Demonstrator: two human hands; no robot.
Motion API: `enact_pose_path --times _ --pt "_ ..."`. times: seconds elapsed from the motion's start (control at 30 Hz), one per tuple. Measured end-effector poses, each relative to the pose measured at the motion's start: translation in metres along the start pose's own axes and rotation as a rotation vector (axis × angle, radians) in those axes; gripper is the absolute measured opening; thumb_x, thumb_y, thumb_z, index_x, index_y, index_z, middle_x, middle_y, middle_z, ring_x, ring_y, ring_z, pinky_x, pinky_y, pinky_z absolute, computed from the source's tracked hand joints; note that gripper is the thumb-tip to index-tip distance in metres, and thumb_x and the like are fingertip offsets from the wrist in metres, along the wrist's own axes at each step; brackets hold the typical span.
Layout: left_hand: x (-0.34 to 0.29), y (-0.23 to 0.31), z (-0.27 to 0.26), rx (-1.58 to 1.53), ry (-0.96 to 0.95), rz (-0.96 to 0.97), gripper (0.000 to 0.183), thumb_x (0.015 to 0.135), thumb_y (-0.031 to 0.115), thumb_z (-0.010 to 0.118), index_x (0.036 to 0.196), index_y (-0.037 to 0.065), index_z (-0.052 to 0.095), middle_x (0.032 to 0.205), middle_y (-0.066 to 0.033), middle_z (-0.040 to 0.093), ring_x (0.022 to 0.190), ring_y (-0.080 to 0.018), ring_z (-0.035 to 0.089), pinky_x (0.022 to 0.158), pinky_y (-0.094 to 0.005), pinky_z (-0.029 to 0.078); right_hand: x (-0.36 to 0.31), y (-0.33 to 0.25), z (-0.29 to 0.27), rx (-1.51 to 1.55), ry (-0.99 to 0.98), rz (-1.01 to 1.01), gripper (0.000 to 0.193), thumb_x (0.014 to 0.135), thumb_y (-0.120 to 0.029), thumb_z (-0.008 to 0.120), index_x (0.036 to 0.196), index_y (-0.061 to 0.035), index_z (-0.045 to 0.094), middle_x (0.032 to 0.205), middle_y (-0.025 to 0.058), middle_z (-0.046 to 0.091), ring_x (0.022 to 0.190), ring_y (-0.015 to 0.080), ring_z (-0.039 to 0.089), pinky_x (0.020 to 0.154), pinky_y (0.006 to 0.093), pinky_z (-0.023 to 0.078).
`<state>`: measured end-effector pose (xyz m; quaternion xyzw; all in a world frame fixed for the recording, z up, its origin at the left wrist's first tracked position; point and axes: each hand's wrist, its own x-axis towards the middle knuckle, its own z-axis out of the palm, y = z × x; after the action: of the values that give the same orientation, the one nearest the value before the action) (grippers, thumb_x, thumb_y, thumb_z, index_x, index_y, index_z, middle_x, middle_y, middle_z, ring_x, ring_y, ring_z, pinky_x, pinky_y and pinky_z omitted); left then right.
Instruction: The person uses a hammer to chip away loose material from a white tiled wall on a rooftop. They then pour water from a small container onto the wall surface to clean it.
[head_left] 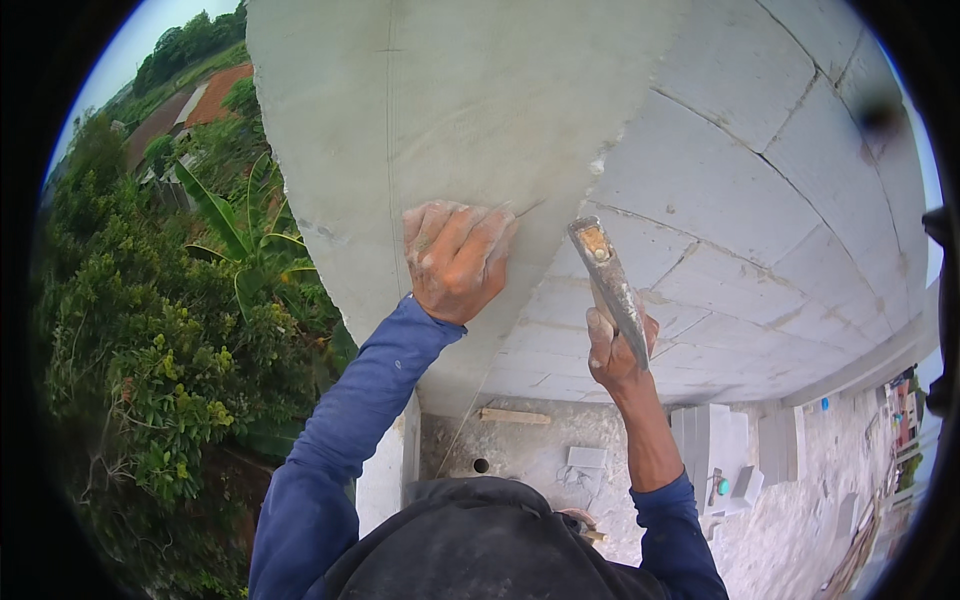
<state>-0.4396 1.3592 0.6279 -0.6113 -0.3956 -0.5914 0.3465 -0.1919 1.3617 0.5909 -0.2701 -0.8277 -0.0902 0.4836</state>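
My left hand (458, 258), dusty with pale powder, is closed against a smooth grey plastered strip (480, 110) of the wall. Its fingertips are hidden, so what they hold, if anything, does not show. A thin dark line runs out beside the knuckles; I cannot tell whether it is a nail or a mark. To the right, my right hand (620, 350) is wrapped round a hammer (618, 285). The hammer's worn metal head points up toward the wall, with the wooden handle end showing in its top. The head stands apart from my left hand.
Pale block wall (700, 190) with dark joints extends to the right. Down below on the concrete floor lie a wood strip (515, 416), a grey block (587, 457) and stacked blocks (712, 440). A dark round hole (481, 466) shows there. Bushes (150, 400) fill the left side.
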Motion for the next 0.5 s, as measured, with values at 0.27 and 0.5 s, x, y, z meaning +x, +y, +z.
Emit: enact_pose_path --times 0.27,0.5 --pt "-0.009 -0.006 0.005 -0.101 0.034 -0.069 0.021 0.069 0.003 0.083 0.086 0.011 0.073 0.081 0.0005 0.07 0.075 -0.0194 0.06 0.074 -0.0332 0.038 0.014 -0.011 0.004 -0.202 0.002 -0.172 0.052 0.083 -0.019 0.076 0.12 0.0078 0.05 0.091 0.0193 0.065 0.065 0.0302 0.065 0.053 0.0365 0.053" --pt "-0.009 -0.005 0.006 -0.151 0.04 -0.102 0.019 0.068 0.003 0.083 0.081 0.011 0.072 0.079 0.0003 0.068 0.072 -0.0201 0.06 0.073 -0.0343 0.039 0.031 -0.021 0.001 -0.332 -0.092 -0.175 0.048 0.09 -0.024 0.073 0.116 0.0103 0.052 0.089 0.0182 0.063 0.063 0.0262 0.064 0.052 0.0352 0.053"
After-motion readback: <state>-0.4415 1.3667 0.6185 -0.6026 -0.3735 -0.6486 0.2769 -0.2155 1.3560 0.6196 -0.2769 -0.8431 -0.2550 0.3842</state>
